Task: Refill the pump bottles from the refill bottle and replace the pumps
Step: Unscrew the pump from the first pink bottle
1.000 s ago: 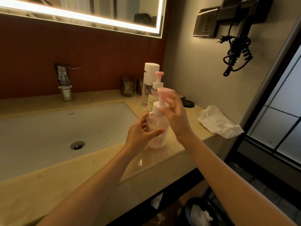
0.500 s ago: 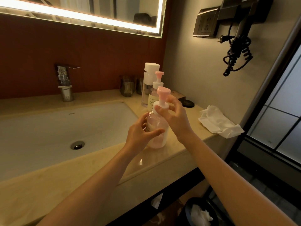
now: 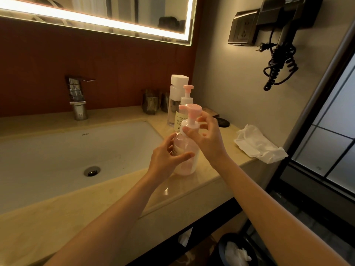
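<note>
In the head view, your left hand [image 3: 165, 156] wraps the front pump bottle [image 3: 187, 158], which stands upright on the countertop [image 3: 192, 192] just off the near right corner of the sink basin [image 3: 48, 160]. Your thumb lies across the front of the clear, pink-tinted body and your fingers curl round its far side, a close hold all the way round. Your right hand [image 3: 209, 139] is at the pump [image 3: 190, 109] seated on that bottle's neck. Thumb and curled fingers pinch the white collar under the pink head, whose spout points left, back over the basin. You cannot tell whether the collar is screwed fully down

Past the basin's far right corner, the second pump bottle [image 3: 186, 101] stands upright with its own pink pump on, partly hidden behind the front one. The refill bottle [image 3: 177, 93], tall and clear with a white cap, is just beside it on the basin side. Two dark glass tumblers [image 3: 150, 101] sit by that same corner, against the back wall, and the chrome faucet [image 3: 77, 98] rises behind the basin's back rim

Further right of the basin lie a dark round lid [image 3: 223, 122] and a crumpled white tissue [image 3: 257, 143], near the counter's end. A wall-mounted hair dryer [image 3: 284, 22] hangs high above that end, and a dark waste bin [image 3: 221, 246] holding white tissue stands below the counter, right of the basin
</note>
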